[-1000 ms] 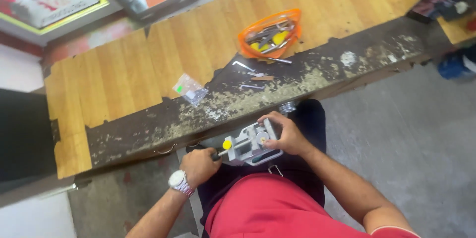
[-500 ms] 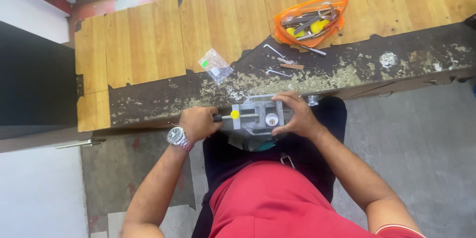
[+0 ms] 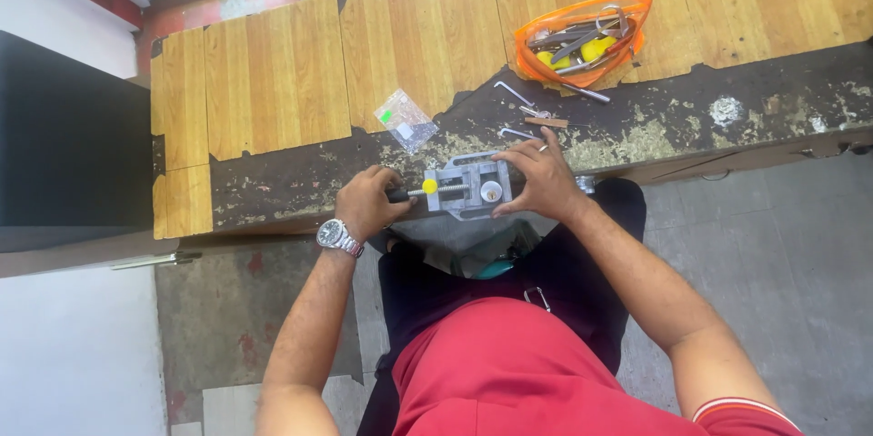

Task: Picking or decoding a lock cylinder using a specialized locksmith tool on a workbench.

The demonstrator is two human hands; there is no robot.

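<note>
A small grey metal vise lies mid-frame on the worn bench edge, its screw seemingly yellow-tipped, pointing left.

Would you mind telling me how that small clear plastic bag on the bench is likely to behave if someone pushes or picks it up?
The clear plastic bag looks thin and crinkled, so it would probably be floppy and very light. Lying flat on the wooden bench, it seems unlikely to roll, though it might slide easily. Its small contents, too tiny to identify, would likely shift inside.
</note>
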